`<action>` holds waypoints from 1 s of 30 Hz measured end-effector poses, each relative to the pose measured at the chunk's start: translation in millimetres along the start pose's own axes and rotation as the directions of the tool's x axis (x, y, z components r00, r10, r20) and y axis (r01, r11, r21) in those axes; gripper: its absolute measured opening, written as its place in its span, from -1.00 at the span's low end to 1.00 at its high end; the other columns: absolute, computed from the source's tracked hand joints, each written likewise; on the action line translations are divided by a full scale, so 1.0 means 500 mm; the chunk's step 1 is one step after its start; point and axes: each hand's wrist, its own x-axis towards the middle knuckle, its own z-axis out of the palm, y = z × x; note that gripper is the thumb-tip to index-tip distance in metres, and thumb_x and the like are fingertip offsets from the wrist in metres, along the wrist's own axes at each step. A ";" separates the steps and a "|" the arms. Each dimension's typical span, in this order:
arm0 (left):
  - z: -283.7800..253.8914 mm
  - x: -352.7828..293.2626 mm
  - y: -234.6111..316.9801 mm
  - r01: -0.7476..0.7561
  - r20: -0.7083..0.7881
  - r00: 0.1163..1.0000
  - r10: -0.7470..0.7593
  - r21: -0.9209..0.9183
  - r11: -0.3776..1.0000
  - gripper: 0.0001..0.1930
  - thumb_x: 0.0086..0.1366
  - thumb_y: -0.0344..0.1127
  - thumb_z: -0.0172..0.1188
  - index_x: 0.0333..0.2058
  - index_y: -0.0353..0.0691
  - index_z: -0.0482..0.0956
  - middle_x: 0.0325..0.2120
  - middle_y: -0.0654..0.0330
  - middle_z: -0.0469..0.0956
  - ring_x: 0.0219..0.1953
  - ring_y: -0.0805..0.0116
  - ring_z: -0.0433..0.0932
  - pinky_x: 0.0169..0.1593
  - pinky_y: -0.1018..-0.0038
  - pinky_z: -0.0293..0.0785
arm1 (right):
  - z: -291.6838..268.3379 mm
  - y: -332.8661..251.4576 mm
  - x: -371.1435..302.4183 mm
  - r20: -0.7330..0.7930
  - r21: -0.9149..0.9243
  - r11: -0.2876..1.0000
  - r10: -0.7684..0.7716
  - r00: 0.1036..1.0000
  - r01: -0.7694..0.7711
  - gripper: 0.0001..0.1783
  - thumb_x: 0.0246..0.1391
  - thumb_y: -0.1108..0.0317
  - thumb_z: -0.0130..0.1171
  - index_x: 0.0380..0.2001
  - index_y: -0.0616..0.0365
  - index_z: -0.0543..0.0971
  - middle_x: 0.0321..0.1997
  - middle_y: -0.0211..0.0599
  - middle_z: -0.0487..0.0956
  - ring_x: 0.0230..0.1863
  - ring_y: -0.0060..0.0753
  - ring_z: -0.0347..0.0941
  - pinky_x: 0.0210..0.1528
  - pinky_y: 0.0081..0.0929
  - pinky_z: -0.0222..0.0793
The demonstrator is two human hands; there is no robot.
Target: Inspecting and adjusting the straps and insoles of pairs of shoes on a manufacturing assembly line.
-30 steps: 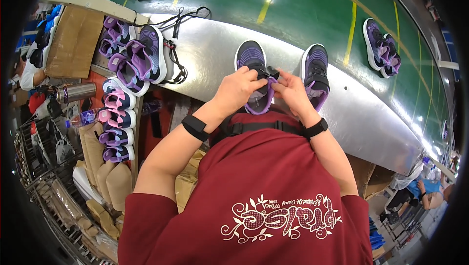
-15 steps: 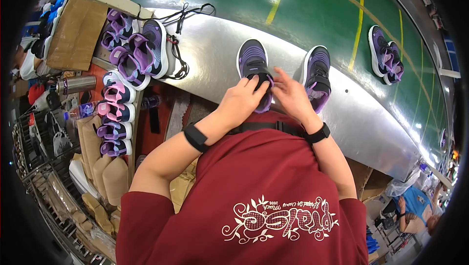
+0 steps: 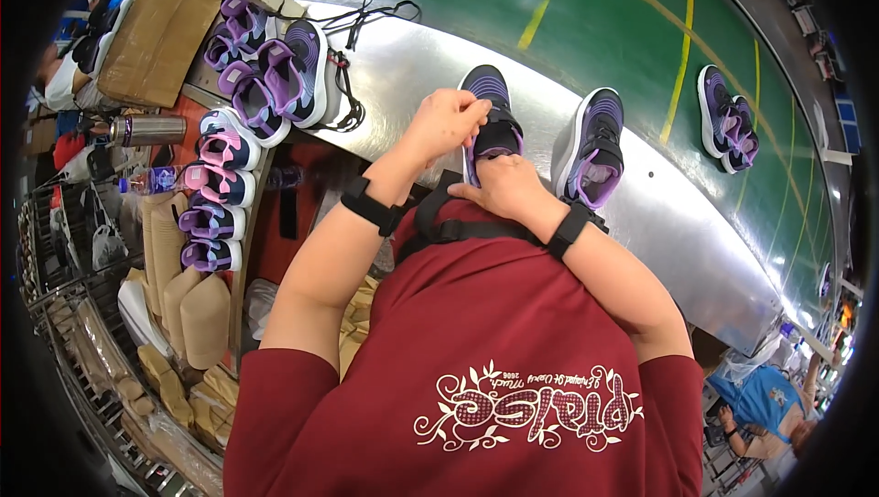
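A dark purple-and-black sneaker (image 3: 485,85) with a white sole rests on the metal ledge, toe pointing away from me. My left hand (image 3: 444,126) is at its left side, fingertips pinched together on the strap across the instep. At the heel end, my right hand (image 3: 511,188) grips the shoe's opening; its fingers reach inside and their tips are hidden, while the thumb sticks out to the left. A matching sneaker (image 3: 600,135) stands just to the right, its lilac lining showing, touched by neither hand.
The metal ledge (image 3: 696,232) borders a green conveyor belt (image 3: 613,30) with yellow lines. Another pair of sneakers (image 3: 726,122) lies on the belt at right. Several purple sneakers (image 3: 298,76) crowd the left end beside black cords (image 3: 352,16). Pink-lined shoes (image 3: 224,145) and a steel flask (image 3: 151,129) are lower left.
My left hand has gone from the shoe's opening up to the strap at its left side. My right hand has moved from the shoe's right side down to the opening.
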 end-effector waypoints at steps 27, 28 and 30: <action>0.056 0.016 -0.002 0.391 0.158 0.919 -0.362 -0.230 0.891 -0.62 0.26 0.02 0.13 -0.54 -0.17 0.47 -0.66 0.33 0.43 -0.67 0.59 0.38 -0.60 0.65 0.26 | 0.021 0.080 -0.021 -0.216 0.271 0.957 0.168 0.962 -0.106 -0.62 -0.06 0.12 0.12 -0.64 0.26 0.58 -0.59 0.09 0.53 -0.49 0.10 0.51 -0.36 -0.08 0.42; 0.060 0.021 -0.007 0.385 0.165 0.920 -0.355 -0.223 0.895 -0.62 0.26 0.02 0.13 -0.54 -0.17 0.47 -0.66 0.33 0.43 -0.67 0.59 0.38 -0.60 0.65 0.26 | 0.021 0.081 -0.021 -0.224 0.272 0.956 0.178 0.958 -0.113 -0.62 -0.06 0.12 0.12 -0.64 0.26 0.58 -0.59 0.09 0.53 -0.49 0.10 0.51 -0.36 -0.08 0.42; 0.067 0.028 -0.009 0.175 0.193 0.973 -0.129 -0.244 0.954 -0.67 0.29 -0.06 0.13 -0.55 -0.15 0.46 -0.67 0.34 0.42 -0.67 0.62 0.35 -0.58 0.66 0.25 | 0.010 0.077 -0.021 -0.219 0.295 0.949 0.182 0.959 -0.113 -0.62 -0.06 0.12 0.13 -0.62 0.28 0.57 -0.57 0.10 0.54 -0.49 0.14 0.50 -0.36 -0.08 0.42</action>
